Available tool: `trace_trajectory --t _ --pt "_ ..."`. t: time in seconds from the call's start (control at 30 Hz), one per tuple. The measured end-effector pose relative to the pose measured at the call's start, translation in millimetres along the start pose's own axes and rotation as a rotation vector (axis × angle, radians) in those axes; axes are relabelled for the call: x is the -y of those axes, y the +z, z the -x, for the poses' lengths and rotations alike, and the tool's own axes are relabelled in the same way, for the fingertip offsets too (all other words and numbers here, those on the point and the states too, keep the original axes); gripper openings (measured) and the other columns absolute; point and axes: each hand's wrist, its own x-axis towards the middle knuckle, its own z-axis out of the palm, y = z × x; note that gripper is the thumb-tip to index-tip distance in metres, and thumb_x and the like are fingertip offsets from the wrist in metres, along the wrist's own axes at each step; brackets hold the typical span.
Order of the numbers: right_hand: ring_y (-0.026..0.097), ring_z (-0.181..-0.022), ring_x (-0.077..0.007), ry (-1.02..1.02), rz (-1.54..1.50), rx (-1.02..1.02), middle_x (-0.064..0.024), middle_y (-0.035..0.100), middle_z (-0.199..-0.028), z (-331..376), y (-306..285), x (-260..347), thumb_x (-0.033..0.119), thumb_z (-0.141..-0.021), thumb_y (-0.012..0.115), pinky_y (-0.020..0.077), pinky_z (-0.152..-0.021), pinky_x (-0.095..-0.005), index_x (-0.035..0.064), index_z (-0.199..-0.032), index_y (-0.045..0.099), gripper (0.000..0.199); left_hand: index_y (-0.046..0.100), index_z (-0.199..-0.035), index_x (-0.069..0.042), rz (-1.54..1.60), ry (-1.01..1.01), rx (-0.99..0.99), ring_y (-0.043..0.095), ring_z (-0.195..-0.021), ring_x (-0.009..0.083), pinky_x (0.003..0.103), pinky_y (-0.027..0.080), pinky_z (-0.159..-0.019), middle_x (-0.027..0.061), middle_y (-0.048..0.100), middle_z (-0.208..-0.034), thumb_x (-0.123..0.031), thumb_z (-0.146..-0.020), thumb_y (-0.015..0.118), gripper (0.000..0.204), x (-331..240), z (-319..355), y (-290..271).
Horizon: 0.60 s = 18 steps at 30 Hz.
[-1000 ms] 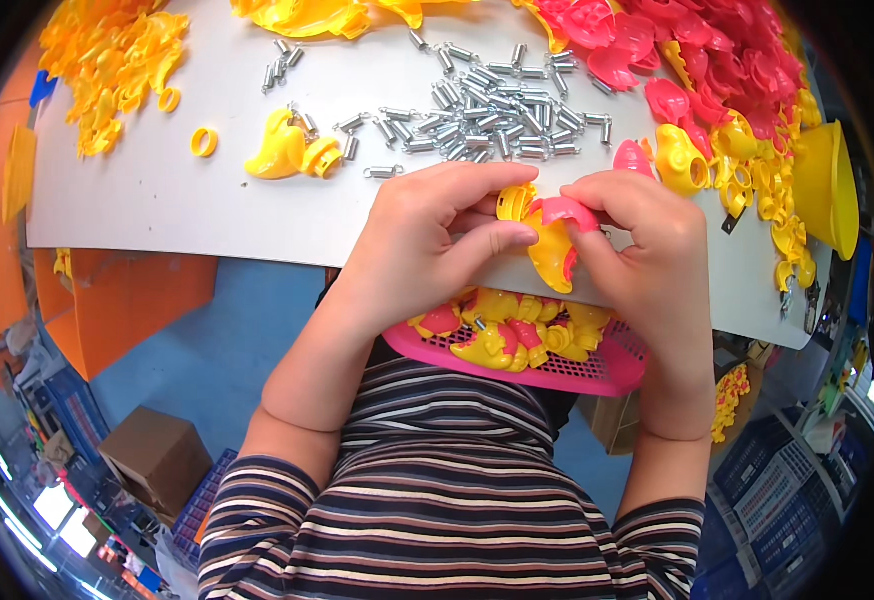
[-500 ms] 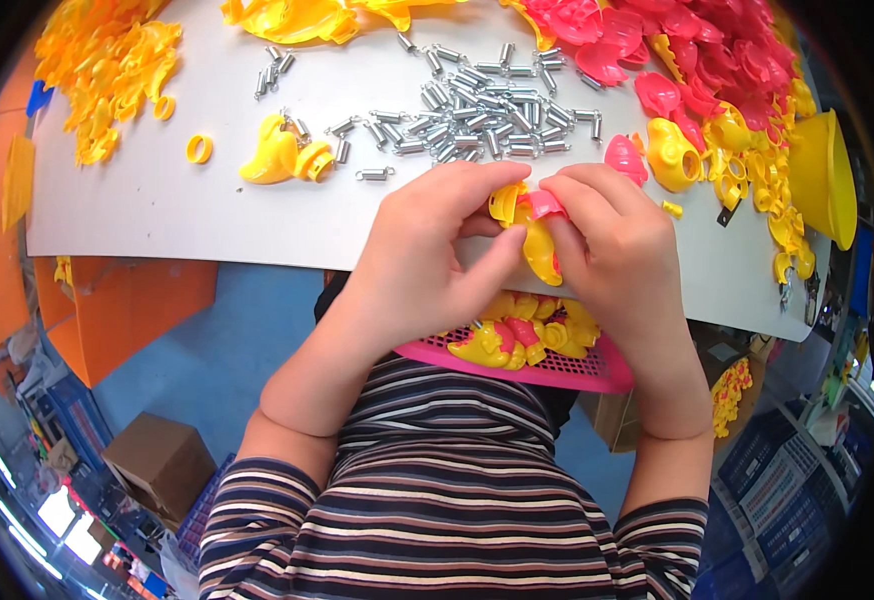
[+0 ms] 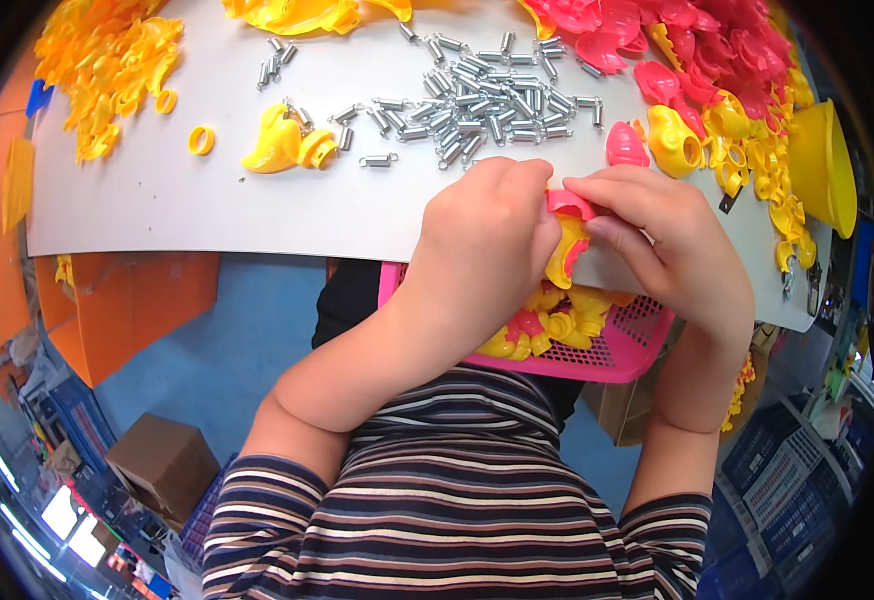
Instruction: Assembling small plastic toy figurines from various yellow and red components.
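Observation:
Just above the table's front edge, both hands meet around a small yellow-and-pink plastic toy piece. My left hand is closed around its left side, the back of the hand hiding most of that part. From the other side, my right hand pinches the curved pink plastic part at the top between thumb and fingers. Directly below is a pink mesh basket on my lap, with several yellow-and-pink pieces in it. Metal springs lie heaped on the table beyond my hands.
A yellow curved piece and a yellow ring lie left of the springs. Yellow parts pile up at far left, pink shells at far right. A yellow cone-shaped object stands by the right edge. A cardboard box sits lower left.
Both hands have moved right with the piece. My left hand has turned and closed more, its back now showing. My right hand's fingers have shifted on the pink part. More of the basket's right side shows.

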Motion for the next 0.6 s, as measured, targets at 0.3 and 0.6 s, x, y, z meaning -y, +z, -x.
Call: trace_trajectory --t 0.3,0.6 --pt "0.065 -0.088 -0.0316 0.028 0.01 -0.221 -0.0171 0.066 -0.099 13 28 4 0.001 -0.087 0.063 0.0516 -0.077 -0.0344 -0.002 -0.114 0.064 0.027 0.067 -0.105 0.0 -0.006 0.009 -0.042 0.066 -0.068 0.024 0.032 0.054 -0.062 0.0126 0.065 -0.085 -0.004 -0.076 0.07 0.03 0 6 7" --pt "0.064 -0.087 -0.0254 0.216 -0.01 -0.405 -0.015 0.063 -0.098 19 50 9 0.001 -0.09 0.06 0.0504 -0.076 -0.0304 -0.0031 -0.113 0.065 0.023 0.063 -0.112 0.003 0.378 -0.173 0.122 0.066 -0.081 0.0147 0.026 0.058 -0.068 0.0119 0.061 -0.104 0.0 -0.084 0.067 0.028 -2 6 -10"
